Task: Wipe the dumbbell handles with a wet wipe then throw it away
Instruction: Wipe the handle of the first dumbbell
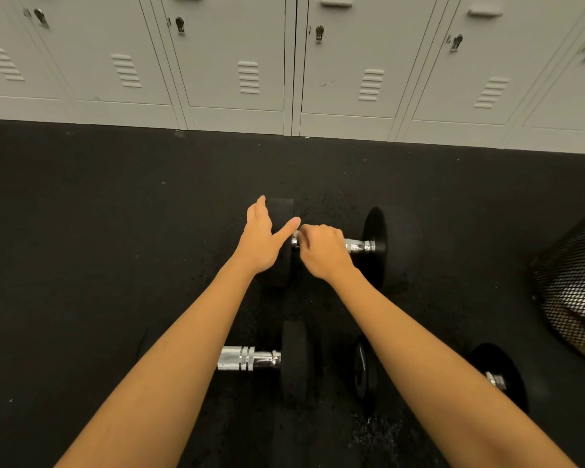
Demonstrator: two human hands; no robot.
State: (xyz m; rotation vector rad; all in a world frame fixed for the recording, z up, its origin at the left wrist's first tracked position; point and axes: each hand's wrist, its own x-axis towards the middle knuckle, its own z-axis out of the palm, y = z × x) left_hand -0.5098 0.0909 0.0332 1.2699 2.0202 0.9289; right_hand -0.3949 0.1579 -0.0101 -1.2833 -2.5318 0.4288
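My right hand [321, 249] clenches the far black dumbbell's chrome handle [358, 245]; left hand [262, 238] lies open on its head. It could roll if unsteadied.

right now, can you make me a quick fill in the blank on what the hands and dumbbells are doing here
1. The right hand is closed around the far dumbbell's chrome ____.
2. The left hand rests on that dumbbell's left ____, fingers spread.
3. Behind the black floor stands a row of grey ____.
4. A black ____ bin sits at the right edge.

Missing words: handle; weight head; lockers; mesh
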